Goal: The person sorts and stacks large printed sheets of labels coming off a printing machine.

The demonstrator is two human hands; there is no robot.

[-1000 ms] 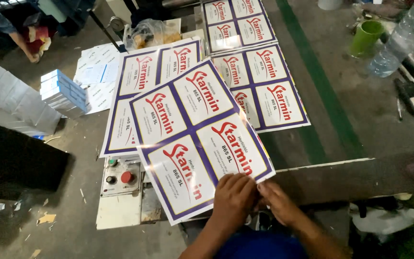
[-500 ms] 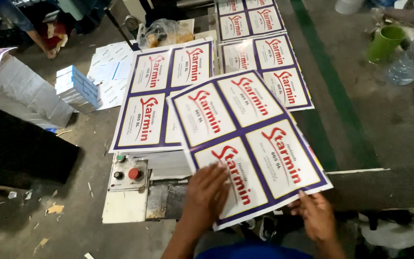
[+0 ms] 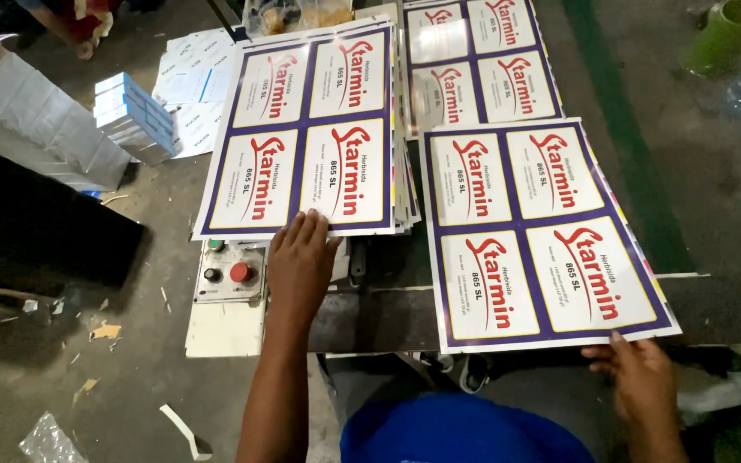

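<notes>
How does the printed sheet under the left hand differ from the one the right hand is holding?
The left sheet tops a thick stack, while the right sheet lies by itself, or on very few. The left sheet sits roughly square to the view; the right sheet is turned at an angle, its near edge hanging over the table edge. The left hand rests flat on its sheet; the right hand grips its sheet's near edge. Both show four white labels with red lettering, framed in dark blue.

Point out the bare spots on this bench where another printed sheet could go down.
Bare bench lies right of the sheet that the right hand holds, out to the green cup. The middle is crowded: the stack under the left hand abuts the far sheets. Left of it stands the control box.
</notes>
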